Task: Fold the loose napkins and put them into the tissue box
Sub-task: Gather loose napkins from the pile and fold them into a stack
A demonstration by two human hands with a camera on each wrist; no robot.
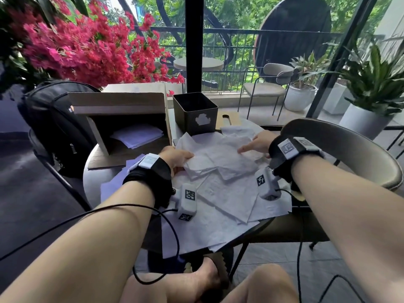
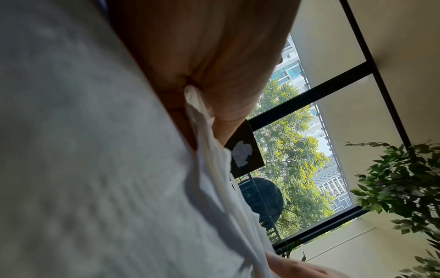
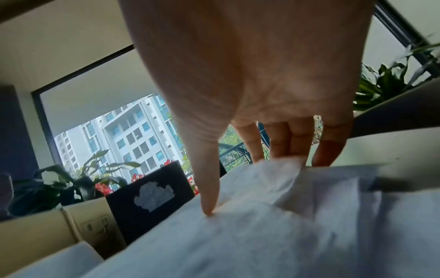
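A carton [image 1: 122, 119] and backpack [image 1: 54, 125] fill the head view's left; the black tissue box [image 1: 195, 113] stands at centre, behind napkins [image 1: 227, 186] strewn over the bench [image 1: 91, 178]. The left hand [image 1: 175, 158] pinches a folded napkin [image 1: 201, 166]; the right hand [image 1: 260, 143] presses spread fingers onto the pile.

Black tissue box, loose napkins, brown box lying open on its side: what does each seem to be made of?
Black tissue box: probably painted metal or hard plastic; rigid thin walls, dull sheen.
Loose napkins: thin white paper tissue; creased, embossed texture.
Brown box: cardboard; matte tan flaps.
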